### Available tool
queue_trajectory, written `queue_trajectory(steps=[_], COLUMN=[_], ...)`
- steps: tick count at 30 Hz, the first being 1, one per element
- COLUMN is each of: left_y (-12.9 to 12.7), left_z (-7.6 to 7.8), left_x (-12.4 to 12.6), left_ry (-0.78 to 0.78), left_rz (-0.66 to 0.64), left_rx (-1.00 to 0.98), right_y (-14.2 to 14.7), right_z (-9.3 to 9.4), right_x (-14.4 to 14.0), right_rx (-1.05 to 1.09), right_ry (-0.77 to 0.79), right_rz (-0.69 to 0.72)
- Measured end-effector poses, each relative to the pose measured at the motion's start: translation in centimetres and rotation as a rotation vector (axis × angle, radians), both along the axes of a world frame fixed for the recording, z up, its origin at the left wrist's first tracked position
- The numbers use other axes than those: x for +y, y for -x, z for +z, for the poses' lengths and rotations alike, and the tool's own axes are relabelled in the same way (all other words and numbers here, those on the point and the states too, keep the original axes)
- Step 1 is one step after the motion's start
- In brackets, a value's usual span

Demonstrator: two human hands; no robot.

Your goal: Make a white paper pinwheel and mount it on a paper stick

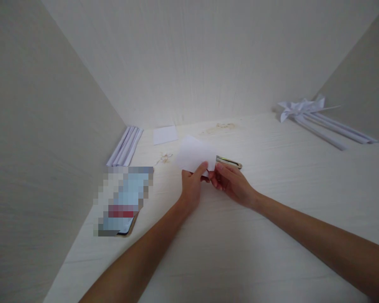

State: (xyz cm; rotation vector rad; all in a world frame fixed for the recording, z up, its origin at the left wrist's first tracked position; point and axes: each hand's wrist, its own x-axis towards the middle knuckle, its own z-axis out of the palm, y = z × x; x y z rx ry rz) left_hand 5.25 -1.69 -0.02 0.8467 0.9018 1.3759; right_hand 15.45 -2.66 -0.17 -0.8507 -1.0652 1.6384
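Observation:
A square sheet of white paper (194, 152) is held up in the middle of the view. My left hand (192, 185) grips its lower edge, thumb on top and fingers underneath. At the sheet's lower right corner, my right hand (235, 183) is closed, with its thumb and fingertips at the paper's edge. Just beyond the right hand is a slim metal tool (229, 161) with a long dark slot, perhaps a utility knife. Its near side is partly hidden by the hand, and it seems to lie on the table.
Several rolled paper sticks (125, 146) lie at the left wall, beside a flat paper square (165, 135). A phone (126, 202), mostly blurred out, is at left. Folded paper pinwheels (301, 108) on sticks rest at back right. Small scraps (165, 158) dot the white table (240, 252).

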Motion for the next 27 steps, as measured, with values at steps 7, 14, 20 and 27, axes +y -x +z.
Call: queue_trajectory(steps=[7, 14, 20, 27], left_y=[-0.07, -0.01, -0.01, 0.18], left_z=[0.09, 0.07, 0.21, 0.22], left_x=[-0.23, 0.01, 0.06, 0.43], left_ry=[0.032, 0.093, 0.104, 0.094], left_rz=[-0.048, 0.03, 0.106, 0.199], left_rx=[0.021, -0.025, -0.006, -0.072], right_y=[-0.59, -0.73, -0.73, -0.69], right_z=[0.09, -0.11, -0.75, -0.29], right_x=[0.41, 0.58, 0.65, 0.45], right_rx=[0.058, 0.04, -0.006, -0.008], right_ry=[0.079, 0.056, -0.081, -0.062], right_rz=[0.019, 0.076, 0.03, 0.053])
